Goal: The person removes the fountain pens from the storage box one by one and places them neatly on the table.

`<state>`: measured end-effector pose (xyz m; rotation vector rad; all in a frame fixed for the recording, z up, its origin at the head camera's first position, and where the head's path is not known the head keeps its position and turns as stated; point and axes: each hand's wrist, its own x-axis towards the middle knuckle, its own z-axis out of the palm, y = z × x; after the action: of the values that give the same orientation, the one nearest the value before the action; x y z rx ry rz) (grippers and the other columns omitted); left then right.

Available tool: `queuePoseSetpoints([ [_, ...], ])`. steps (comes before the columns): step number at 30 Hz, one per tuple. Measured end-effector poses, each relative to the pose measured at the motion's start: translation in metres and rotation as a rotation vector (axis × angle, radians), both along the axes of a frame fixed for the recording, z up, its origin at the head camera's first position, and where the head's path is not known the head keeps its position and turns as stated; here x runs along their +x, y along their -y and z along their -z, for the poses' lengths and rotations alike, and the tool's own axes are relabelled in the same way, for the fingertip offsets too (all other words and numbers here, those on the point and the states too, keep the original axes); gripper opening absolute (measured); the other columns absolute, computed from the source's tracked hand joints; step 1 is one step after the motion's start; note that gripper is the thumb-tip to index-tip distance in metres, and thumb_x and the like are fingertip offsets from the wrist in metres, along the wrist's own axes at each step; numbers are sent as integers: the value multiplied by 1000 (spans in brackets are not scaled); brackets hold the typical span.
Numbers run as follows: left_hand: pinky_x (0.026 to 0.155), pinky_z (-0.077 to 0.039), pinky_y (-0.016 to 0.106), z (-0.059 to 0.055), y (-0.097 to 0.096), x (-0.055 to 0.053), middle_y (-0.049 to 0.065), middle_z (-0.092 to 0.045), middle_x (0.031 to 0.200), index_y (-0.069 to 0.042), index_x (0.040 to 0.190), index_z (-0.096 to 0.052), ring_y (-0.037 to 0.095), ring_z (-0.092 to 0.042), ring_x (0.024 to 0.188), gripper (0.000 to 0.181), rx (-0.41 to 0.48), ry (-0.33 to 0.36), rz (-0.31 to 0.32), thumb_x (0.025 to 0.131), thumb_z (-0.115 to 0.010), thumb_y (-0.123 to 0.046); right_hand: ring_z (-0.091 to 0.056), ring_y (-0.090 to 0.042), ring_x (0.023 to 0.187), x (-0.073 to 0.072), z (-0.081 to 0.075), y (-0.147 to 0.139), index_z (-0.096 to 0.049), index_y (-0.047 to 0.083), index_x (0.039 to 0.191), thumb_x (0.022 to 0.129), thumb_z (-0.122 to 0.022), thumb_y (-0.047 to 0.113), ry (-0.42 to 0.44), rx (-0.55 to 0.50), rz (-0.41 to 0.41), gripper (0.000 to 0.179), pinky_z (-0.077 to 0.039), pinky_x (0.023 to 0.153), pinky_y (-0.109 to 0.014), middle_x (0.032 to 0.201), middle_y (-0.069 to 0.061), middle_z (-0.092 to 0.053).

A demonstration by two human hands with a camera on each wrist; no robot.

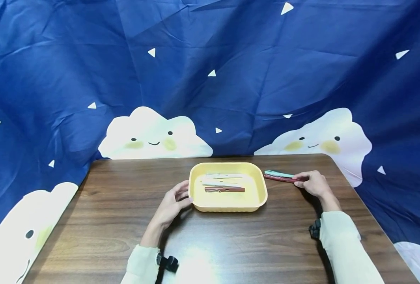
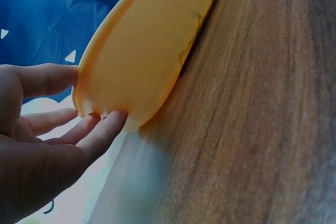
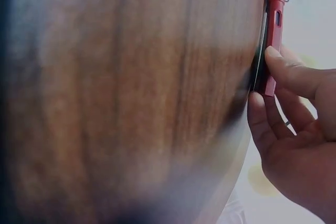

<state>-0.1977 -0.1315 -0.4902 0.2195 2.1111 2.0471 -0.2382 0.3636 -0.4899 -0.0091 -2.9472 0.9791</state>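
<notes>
A pale yellow plastic tray (image 1: pixel 227 208) stands mid-table and holds several pens, among them a brown-red pen (image 1: pixel 227 189) with a wire clip and a pale pen (image 1: pixel 221 184). My left hand (image 1: pixel 172 204) rests fingertips and thumb against the tray's left end; in the left wrist view, the fingers touch its outer wall (image 2: pixel 142 51). To the right of the tray, my right hand (image 1: pixel 313 183) pinches the near ends of a dark red pen (image 1: pixel 277 178) and a teal pen (image 1: pixel 278 174), side by side. In the right wrist view, the thumb presses the red pen (image 3: pixel 275 24).
The brown wooden table (image 1: pixel 252 244) runs to a back edge just behind the tray. A blue curtain (image 1: pixel 210 47) with white clouds and triangles hangs behind and beside it. Each wrist wears a small black camera, such as the left one (image 1: pixel 168 263).
</notes>
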Motion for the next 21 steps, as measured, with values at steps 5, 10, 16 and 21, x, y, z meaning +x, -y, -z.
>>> queuePoseSetpoints([
  [5, 94, -49, 26, 1, -2, -1, 27, -51, 140, 7, 148, -43, 41, -52, 127, 63, 6, 1, 4, 90, -67, 7, -60, -48, 104, 0, -2, -4, -77, -2, 102, 88, -76, 8, -7, 22, 7, 17, -45, 91, -61, 101, -24, -73],
  [10, 97, -48, 31, 3, -2, 1, 26, -52, 139, 6, 148, -44, 41, -53, 126, 61, 2, 5, 0, 91, -66, 7, -54, -55, 112, -1, 0, -6, -77, -1, 104, 90, -74, 10, 2, 30, 38, 18, -43, 94, -64, 112, -29, -69],
  [16, 98, -48, 33, 3, -3, 1, 25, -53, 139, 5, 147, -45, 39, -54, 126, 61, 4, 5, -1, 91, -67, 6, -54, -56, 112, -3, 3, -8, -77, 1, 103, 92, -72, 11, -51, 62, 79, 16, -42, 95, -64, 110, -28, -70],
  [21, 96, -48, 30, 3, 0, -2, 26, -52, 140, 6, 148, -44, 41, -52, 127, 61, 6, -4, 9, 91, -66, 7, -53, -55, 114, -3, 2, -5, -76, 1, 105, 92, -73, 11, -81, 34, 138, 17, -40, 96, -64, 112, -29, -69],
])
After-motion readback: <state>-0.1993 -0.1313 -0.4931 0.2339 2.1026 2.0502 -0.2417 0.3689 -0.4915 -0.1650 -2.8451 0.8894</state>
